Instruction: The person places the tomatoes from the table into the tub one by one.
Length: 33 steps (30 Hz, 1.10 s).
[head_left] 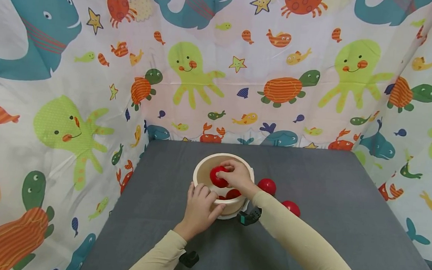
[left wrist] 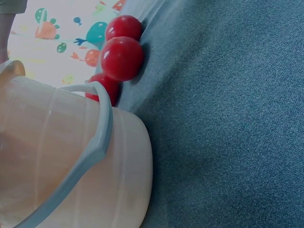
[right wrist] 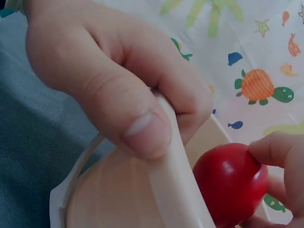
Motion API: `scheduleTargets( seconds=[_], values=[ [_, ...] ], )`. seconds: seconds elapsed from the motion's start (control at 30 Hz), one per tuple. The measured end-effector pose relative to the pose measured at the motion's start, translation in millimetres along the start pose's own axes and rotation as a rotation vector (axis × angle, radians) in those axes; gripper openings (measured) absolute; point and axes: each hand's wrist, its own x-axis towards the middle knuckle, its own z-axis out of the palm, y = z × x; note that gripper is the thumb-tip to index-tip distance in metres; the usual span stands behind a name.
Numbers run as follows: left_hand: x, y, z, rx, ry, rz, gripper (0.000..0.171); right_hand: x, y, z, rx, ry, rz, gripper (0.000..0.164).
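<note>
A cream bucket [head_left: 229, 210] stands on the grey cloth. My left hand [head_left: 198, 209] grips its near left rim, with the thumb outside the wall in the right wrist view and the fingers bent over the edge. Inside the bucket's mouth, my right hand [head_left: 237, 176] holds a shiny red ball [right wrist: 230, 185] between thumb and fingers. Below it, more red balls [head_left: 233, 194] lie in the bucket, partly hidden by the near rim. The bucket's pale handle [left wrist: 97, 147] hangs down against its side in the left wrist view.
Right of the bucket lie loose red balls, one [head_left: 267, 186] close to it and one [head_left: 291, 207] partly behind my right sleeve; the left wrist view shows three. A curtain [head_left: 212, 76] printed with sea animals surrounds the grey table [head_left: 152, 189] at the back and sides.
</note>
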Motion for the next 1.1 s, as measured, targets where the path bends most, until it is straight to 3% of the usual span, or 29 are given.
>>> scheduleTargets(
  seconds=[0.53, 0.77, 1.1],
  values=[
    [-1.0, 0.3, -0.3, -0.007, 0.026, 0.01, 0.029, 10.4, 6.3, 9.4, -0.099, -0.13, 0.07, 0.039],
    [0.4, 1.4, -1.6, -0.008, 0.0, -0.003, 0.027, 13.0, 7.8, 10.7, -0.067, -0.115, 0.088, 0.041],
    [-0.1, 0.2, 0.4, -0.004, 0.047, 0.022, 0.029, 12.4, 4.6, 10.7, -0.027, -0.088, 0.097, 0.042]
  ],
)
